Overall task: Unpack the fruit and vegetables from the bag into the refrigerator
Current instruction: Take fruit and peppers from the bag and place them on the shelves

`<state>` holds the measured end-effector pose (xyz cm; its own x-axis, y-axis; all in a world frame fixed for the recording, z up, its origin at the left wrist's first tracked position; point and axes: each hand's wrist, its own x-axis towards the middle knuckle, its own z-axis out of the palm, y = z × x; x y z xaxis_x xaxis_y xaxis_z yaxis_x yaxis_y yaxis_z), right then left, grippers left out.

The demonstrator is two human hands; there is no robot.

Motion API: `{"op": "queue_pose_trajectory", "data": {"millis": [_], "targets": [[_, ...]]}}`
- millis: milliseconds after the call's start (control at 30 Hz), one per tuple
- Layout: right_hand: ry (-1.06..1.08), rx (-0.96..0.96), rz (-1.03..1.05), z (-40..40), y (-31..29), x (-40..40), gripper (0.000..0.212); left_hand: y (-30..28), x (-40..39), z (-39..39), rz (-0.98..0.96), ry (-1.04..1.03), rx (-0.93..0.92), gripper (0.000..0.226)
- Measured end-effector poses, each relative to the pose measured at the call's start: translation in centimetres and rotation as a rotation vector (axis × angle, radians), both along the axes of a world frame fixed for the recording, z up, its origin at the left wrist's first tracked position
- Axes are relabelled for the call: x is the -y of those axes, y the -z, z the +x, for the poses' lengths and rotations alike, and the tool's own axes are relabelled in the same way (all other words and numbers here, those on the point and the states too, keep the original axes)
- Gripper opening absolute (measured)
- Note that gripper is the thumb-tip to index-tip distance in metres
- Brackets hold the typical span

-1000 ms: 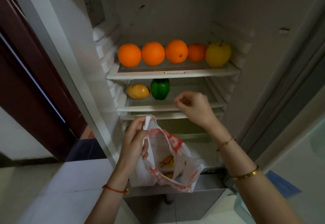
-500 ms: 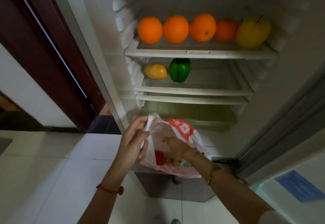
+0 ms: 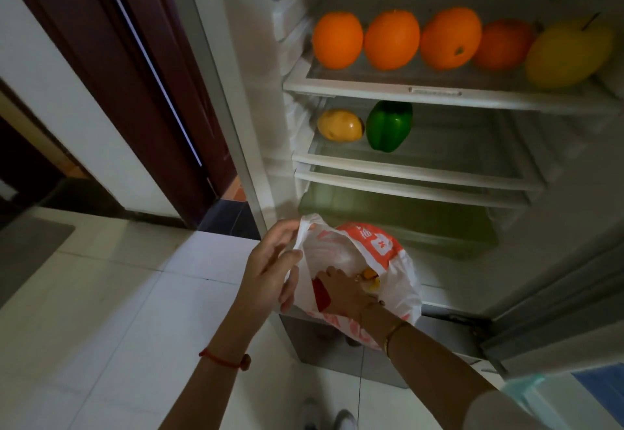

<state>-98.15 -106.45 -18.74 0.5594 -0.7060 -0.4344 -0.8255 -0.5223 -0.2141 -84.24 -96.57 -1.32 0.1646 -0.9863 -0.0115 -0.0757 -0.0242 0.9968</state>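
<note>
The thin white plastic carrier bag with orange-red print (image 3: 388,261) hangs in front of the lower part of the open white refrigerator (image 3: 574,227); the left hand (image 3: 270,274) pinches the bag's rim between thumb and fingers and holds the mouth open; the right hand (image 3: 341,291) is inside the bag up to the wrist, its fingers hidden, so whether they have closed on anything cannot be told. Beside that hand a red item (image 3: 321,294) and a yellow-orange item (image 3: 369,274) show in the bag; their kind is unclear.

Stock already placed: four round oranges (image 3: 391,39) in a row with a yellow apple-like fruit (image 3: 567,55) at the right end, all on the upper white-framed glass shelf (image 3: 439,92); a yellow mango-like fruit (image 3: 339,125) just beside a green bell pepper (image 3: 388,126) at the left of the middle glass shelf (image 3: 439,173); the right part of that shelf lies bare.

Assessment: the step in hand is taking the next item from the bag. To do it well, the left hand should keep the rim taut and high so the film does not fold over the wrist; one item should be taken in a full grip and lifted straight up clear of the rim; it would sit best on the bare part of the middle shelf, well back from the edge so it cannot roll out.
</note>
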Motion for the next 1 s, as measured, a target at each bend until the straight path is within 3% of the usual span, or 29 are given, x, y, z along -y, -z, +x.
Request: {"op": "queue_pose_trajectory", "data": {"millis": [133, 233, 333, 567, 767, 1000], "targets": [[0.11, 0.115, -0.026, -0.8, -1.2, 0.3, 0.091, -0.1, 0.4, -0.1, -0.014, 0.009, -0.001, 0.031], [0.249, 0.296, 0.046, -1.9, -3.1, 0.7, 0.099, -0.6, 0.8, -0.3, -0.043, 0.019, -0.024, 0.028], [0.298, 0.494, 0.144, -3.6, -6.1, 1.2, 0.084, -0.8, 1.4, -0.4, -0.14, 0.049, -0.067, 0.032], [0.459, 1.016, 0.32, -8.2, -12.3, 0.5, 0.066, -0.8, 3.4, -1.0, -0.12, 0.03, -0.179, 0.032], [0.587, 1.267, 0.151, -10.1, -15.8, 0.8, 0.071, -1.0, 5.0, -2.2, -0.107, 0.026, -0.185, 0.033], [0.705, 1.33, -0.161, -10.8, -19.1, 3.3, 0.08, -2.0, 5.8, -3.5, -0.123, 0.076, -0.148, 0.031]]}}
